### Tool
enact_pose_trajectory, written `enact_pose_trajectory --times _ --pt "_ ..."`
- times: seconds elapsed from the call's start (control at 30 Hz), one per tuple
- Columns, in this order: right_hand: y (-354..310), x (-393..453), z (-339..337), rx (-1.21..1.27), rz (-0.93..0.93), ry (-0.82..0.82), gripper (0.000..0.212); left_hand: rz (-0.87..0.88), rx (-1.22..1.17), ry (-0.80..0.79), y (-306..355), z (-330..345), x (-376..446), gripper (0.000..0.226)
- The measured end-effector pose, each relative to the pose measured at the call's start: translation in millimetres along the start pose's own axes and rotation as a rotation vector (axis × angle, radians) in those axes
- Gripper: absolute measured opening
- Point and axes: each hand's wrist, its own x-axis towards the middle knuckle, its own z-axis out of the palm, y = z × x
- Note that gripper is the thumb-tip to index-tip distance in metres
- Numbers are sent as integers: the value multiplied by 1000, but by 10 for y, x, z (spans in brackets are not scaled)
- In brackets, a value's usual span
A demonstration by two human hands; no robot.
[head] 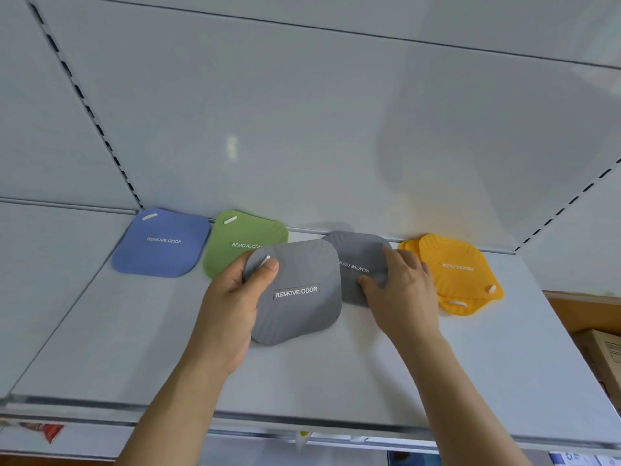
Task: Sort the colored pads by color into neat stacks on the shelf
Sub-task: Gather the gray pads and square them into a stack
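While the left hand [235, 297] grips 1 gray pad [302, 297], the shelf [437, 381] bears 4 piles.

Blue pad [161, 243], left of centre, is showing white lettering and a white slot. Green pad [240, 235] beside it is showing the same. Two grey pads, near [299, 294] and far [361, 260], at centre, are carrying white "REMOVE ODOR" text. Yellow-orange pads [457, 274], centre right, are showing white lettering. Shelf [336, 375] is appearing pale grey-white.

One blue pad [161, 243], one green pad [240, 237], two grey pads [302, 311], two yellow pads [460, 280], two hands [232, 297]
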Motion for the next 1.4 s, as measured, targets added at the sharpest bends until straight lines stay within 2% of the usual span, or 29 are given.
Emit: enact_pose_trajectory --times 0.1,0.13,0.2,0.27,0.37,0.4,0.43,0.5,0.63,0.7,0.77,0.83,0.9,1.03,1.2,1.3,1.33,1.4 --pt "3 1 14 220 52 12 72 -1 -11 12 8 1 5 19" --pt "19 15 10 208 96 -21 67 -2 -17 20 17 3 6 20" --pt "54 43 -21 96 143 -76 34 -2 -31 38 43 3 9 20" --pt "83 24 -94 61 109 -116 22 -1 -37 51 66 -13 15 19" --pt "142 -2 -363 209 -23 -6 6 13 -6 54 116 -37 15 19" --pt "151 -12 -515 248 -74 65 9 16 3 50 137 -36 12 20" --pt "138 -27 -696 272 -135 133 21 12 4 55 153 -36 15 20" --pt "83 -70 -1089 290 -245 177 37 -32 -57 83 185 -8 20 21" --pt "-27 -166 -1664 316 -323 -58 46 -66 -90 91 235 75 35 18" --pt "-87 -185 -1740 298 -432 -118 41 -40 -45 47 248 129 49 21" --pt "-202 -178 -1675 239 -523 -195 29 -44 3 -33 270 210 47 20" --pt "-314 -140 -1479 163 -616 -271 31 -83 42 -145 292 315 18 21" --pt "-418 -104 -1268 102 -692 -275 37 -91 90 -251 298 390 -39 25" --pt "-443 -50 -922 223 -511 -137 40 -17 175 -356 221 427 -107 38" --pt "-361 -218 -637 540 -182 -57 53 -33 121 -233 109 398 -82 25" --pt "-235 -312 -484 635 -83 -83 28 -75 62 -194 87 357 -84 25" --pt "-194 -328 -453 633 -95 -81 18 -92 44 -176 84 349 -84 27" --pt "-130 -340 -476 645 -169 -57 10 -149 -29 -135 83 342 -77 29"
